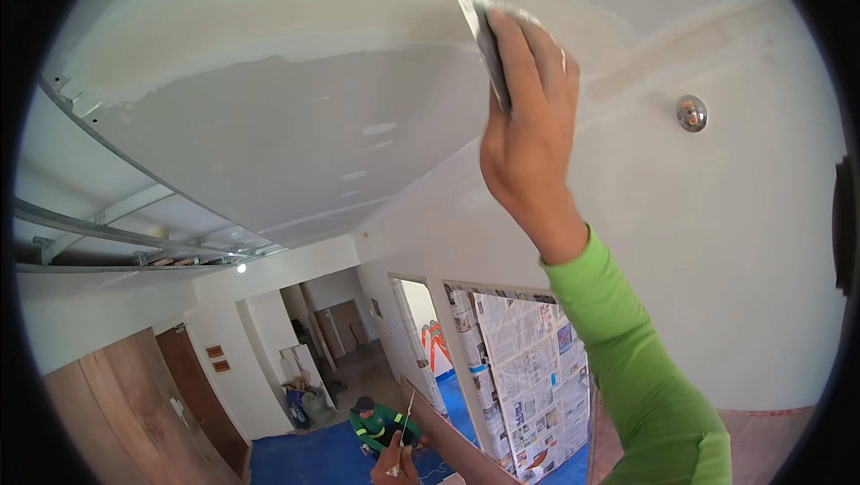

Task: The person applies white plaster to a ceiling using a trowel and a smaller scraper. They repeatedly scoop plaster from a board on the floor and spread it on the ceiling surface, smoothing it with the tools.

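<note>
My right hand, in a green sleeve, reaches high up to the ceiling. Its fingers are closed over a putty scraper, a flat grey blade with whitish compound along its edge. The scraper lies at a band of smeared joint compound on the grey ceiling board. Low in the picture, my left hand is closed around a thin, pale-edged blade. That blade shows almost edge-on, so its exact kind is unclear.
A person in green crouches on blue floor sheeting below. An open ceiling recess with metal framing lies left. Newspaper sheets cover an opening at right. A round chrome fitting sits on the right wall.
</note>
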Tool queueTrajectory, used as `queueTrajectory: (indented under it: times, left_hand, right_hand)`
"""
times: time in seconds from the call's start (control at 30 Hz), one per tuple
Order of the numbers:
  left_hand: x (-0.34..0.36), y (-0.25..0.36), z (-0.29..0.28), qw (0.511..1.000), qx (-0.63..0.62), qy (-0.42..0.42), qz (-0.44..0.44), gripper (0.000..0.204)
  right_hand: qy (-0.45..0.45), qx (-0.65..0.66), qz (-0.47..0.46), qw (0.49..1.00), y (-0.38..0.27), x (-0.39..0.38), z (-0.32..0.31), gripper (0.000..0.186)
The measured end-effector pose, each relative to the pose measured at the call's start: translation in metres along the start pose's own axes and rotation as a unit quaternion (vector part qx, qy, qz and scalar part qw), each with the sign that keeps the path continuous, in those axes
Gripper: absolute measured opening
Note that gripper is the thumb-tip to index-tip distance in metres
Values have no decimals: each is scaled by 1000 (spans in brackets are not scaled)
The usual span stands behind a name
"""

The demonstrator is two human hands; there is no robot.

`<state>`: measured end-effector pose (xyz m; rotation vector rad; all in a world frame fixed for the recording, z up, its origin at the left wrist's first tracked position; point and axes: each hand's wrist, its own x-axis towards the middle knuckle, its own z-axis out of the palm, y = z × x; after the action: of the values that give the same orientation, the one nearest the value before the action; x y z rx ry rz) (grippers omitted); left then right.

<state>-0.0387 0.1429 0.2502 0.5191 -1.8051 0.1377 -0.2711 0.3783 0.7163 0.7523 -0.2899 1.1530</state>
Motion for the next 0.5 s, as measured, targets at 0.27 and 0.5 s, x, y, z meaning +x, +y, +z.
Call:
queueTrajectory:
  times: [0.27,0.5]
  left_hand:
    - [-26,-45,-22,995,82,46,40,16]
    - [-56,-67,-50,993,119,21,16,22]
  right_hand:
    - [76,-78,1,994,-20,34,46,65]
    - [83,-97,26,992,-25,28,69,63]
